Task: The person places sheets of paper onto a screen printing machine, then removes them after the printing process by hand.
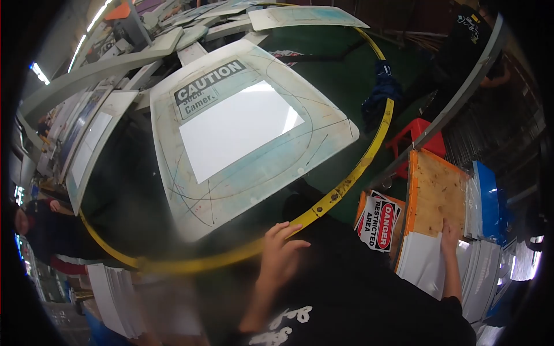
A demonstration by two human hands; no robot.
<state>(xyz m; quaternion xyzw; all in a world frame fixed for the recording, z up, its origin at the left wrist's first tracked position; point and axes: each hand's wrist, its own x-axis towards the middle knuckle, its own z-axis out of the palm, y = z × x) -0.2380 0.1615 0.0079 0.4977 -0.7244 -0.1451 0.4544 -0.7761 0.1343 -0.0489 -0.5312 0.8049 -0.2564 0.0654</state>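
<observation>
My left hand (283,254) is at the yellow ring (346,183), fingers loosely bent and the thumb apart, with nothing held. Inside the ring, a pale platen (306,150) carries a white sheet (239,132); above that sheet, black "CAUTION" lettering (210,81) shows on the platen. Off to my right, my right hand (449,237) is closed at the upper corner of a white sheet (420,254) on a stack, its fingertips partly hidden. Left of that stack lie signs reading "DANGER RESTRICTED AREA" (378,224).
More platens (309,17) stand around the ring, one at left (98,144) bearing a white sheet. An orange-edged board (437,193) stands behind the right stack, near a red stool (416,138). A grey rail (461,86) crosses at right. People are at far left (43,230) and upper right (470,40).
</observation>
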